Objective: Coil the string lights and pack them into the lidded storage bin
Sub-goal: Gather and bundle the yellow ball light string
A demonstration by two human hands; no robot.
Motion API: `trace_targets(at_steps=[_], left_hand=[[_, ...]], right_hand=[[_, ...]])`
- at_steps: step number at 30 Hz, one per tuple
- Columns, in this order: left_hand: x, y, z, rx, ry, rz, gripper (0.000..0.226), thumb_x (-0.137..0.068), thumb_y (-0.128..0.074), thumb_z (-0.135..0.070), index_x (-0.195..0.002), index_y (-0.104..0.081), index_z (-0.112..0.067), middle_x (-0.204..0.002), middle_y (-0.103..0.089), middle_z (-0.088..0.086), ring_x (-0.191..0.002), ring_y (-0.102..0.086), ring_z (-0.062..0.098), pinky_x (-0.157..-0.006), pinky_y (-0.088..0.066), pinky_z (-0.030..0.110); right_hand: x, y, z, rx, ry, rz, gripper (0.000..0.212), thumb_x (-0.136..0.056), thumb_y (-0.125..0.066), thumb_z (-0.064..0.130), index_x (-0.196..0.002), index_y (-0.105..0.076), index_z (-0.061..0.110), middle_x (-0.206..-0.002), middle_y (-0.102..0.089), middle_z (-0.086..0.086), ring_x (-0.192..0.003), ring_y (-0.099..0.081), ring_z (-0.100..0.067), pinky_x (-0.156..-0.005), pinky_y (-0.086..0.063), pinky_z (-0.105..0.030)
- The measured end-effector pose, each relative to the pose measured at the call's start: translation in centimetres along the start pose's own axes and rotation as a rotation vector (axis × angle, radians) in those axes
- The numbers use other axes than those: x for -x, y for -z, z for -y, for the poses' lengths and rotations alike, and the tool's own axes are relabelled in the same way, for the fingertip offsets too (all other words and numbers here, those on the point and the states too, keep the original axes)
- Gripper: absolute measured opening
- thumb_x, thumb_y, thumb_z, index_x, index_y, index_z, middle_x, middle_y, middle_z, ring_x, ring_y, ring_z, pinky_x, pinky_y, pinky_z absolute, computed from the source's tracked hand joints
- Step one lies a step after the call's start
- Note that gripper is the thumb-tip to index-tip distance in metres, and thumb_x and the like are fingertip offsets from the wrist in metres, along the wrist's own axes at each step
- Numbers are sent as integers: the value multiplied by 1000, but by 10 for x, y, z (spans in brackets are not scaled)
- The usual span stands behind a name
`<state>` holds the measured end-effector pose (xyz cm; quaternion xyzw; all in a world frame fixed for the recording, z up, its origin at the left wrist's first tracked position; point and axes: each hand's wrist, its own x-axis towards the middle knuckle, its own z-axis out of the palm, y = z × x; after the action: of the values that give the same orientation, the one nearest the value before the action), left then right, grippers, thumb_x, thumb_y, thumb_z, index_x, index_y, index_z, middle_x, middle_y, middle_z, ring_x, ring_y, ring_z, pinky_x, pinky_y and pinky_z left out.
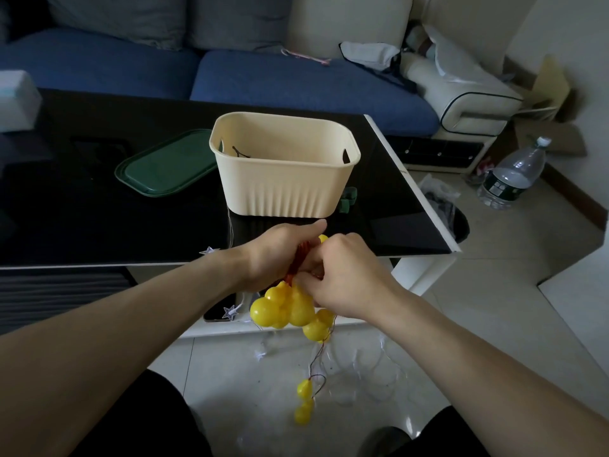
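We find the bin (285, 166) on the table (99, 225), lid (164, 163) at its 9 o'clock. Our hands (283, 255) hold the string lights (290, 308) at its 6 o'clock, sofa (263, 77) at 12, bottle (514, 174) at 3.

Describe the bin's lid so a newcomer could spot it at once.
Find the black table. On it stands the cream bin, open; the lid lies flat just left of it. It is the only dark green, rounded-rectangle thing there.

No legible text anywhere.
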<state>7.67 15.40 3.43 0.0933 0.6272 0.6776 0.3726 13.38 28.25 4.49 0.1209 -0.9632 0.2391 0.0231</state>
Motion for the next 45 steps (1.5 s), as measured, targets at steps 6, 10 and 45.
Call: trace_targets(at_steps=[6,10,45], left_hand=[[5,-2,2,-99,7,134,63,-99,-26,-58,-92,-55,-3,-67,-54,13,-54,-54,28,-55,-43,32],[5,-2,2,-149,53,106,66,-96,-25,-66,-86,-52,-7,-58,-50,9,-44,-37,22,-40,-29,22],[4,15,2,-299,124,144,48,-104,-36,-43,-66,-47,-15,-53,-21,0,-47,-14,16,-47,-14,29]], right_hand=[[-7,9,0,-96,-78,-55,23,-68,-89,23,-68,-66,24,-61,-69,7,-58,-65,-2,-59,-54,-22],[-10,14,-1,-30,-42,-33,26,-68,-89,36,-67,-70,18,-61,-67,7,-61,-64,-6,-62,-56,-31],[-1,26,-65,-438,-274,47,14,-89,-75,34,-86,-76,20,-76,-73,5,-68,-65,-2,-69,-51,-24]])
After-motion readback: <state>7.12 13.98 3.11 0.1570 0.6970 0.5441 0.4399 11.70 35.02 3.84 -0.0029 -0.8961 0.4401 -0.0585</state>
